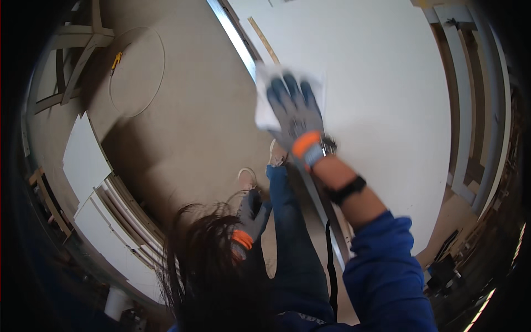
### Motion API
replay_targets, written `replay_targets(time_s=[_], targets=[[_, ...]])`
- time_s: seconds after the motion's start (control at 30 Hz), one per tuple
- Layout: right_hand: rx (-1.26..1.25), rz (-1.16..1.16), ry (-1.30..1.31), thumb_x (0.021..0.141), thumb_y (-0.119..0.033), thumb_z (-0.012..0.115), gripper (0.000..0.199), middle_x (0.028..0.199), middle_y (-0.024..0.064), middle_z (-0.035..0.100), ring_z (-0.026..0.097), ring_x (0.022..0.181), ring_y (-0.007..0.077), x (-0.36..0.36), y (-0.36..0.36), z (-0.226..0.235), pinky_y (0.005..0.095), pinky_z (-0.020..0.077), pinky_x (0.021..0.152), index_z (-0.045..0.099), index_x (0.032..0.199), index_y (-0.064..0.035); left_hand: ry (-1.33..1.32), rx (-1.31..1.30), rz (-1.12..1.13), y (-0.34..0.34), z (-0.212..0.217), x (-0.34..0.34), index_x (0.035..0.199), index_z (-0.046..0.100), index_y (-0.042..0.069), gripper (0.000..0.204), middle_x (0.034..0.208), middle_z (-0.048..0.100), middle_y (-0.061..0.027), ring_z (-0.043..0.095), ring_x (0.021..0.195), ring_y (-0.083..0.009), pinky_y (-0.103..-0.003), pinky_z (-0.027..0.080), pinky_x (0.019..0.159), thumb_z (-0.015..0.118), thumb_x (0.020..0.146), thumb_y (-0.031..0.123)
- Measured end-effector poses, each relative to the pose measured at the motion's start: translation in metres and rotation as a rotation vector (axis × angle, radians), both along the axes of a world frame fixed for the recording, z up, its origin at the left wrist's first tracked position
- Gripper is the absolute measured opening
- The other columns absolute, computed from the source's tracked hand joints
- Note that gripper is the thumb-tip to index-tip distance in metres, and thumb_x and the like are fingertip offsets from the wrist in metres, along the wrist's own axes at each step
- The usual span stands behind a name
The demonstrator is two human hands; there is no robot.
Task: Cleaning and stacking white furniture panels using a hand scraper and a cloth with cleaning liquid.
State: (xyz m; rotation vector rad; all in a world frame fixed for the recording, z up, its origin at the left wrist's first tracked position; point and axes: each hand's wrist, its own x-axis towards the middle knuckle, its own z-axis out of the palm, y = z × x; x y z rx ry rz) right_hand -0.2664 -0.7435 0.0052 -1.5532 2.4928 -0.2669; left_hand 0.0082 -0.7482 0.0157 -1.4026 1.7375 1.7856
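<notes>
My right hand [296,113], in a grey glove with an orange cuff, presses flat on a white cloth [265,113] near the left edge of a large white panel [387,110]. The fingers are spread over the cloth. A dark band sits on that wrist, above a blue sleeve. My left hand [251,213], in the same kind of glove, hangs low beside my leg in blue trousers, fingers loosely curled; nothing shows in it. My hair hides part of the left arm.
A metal rail [235,36] and a wooden strip [264,41] run along the panel's left edge. The bare floor [182,110] has a thin looped cord [160,61] with a yellow piece. White boards [86,157] lean at left. My shoes [247,178] stand below the panel.
</notes>
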Motion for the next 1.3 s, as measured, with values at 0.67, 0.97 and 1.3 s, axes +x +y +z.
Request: replay_targets(time_s=[0.67,0.97,1.3], targets=[[-0.125,-0.313,0.082,0.082,-0.037,0.061,0.061,0.144,0.0052,0.041,0.026,0.14,0.0273,0.104,0.13,-0.022,0.0492,0.0191,0.115,0.045,0.136,-0.0139,0.003,-0.045,-0.333,0.015,-0.012,0.104,0.135,0.038,-0.006,0.06,0.122,0.056,-0.0224,0.058,0.108,-0.0247,-0.034,0.046,0.094,0.063,0.091,0.026],[0.495,-0.404,-0.127,0.071,-0.035,0.068,0.055,0.137,0.0046,0.044,0.035,0.133,0.0318,0.321,0.483,0.006,0.0597,0.0246,0.109,0.059,0.122,-0.0188,0.053,0.011,-0.134,0.122,0.004,0.022,0.123,0.048,-0.004,0.048,0.101,0.061,-0.011,0.063,0.088,-0.0203,-0.032,0.051,0.082,0.051,0.097,0.036],[-0.076,-0.384,0.041,0.084,-0.021,0.052,0.048,0.141,0.002,0.045,0.036,0.134,0.0217,0.261,0.404,-0.019,0.0475,0.0223,0.113,0.052,0.131,-0.0157,-0.076,0.256,-0.186,0.262,-0.021,0.116,0.116,0.055,0.003,0.042,0.107,0.062,-0.0088,0.063,0.095,-0.0184,-0.029,0.049,0.083,0.051,0.096,0.04]])
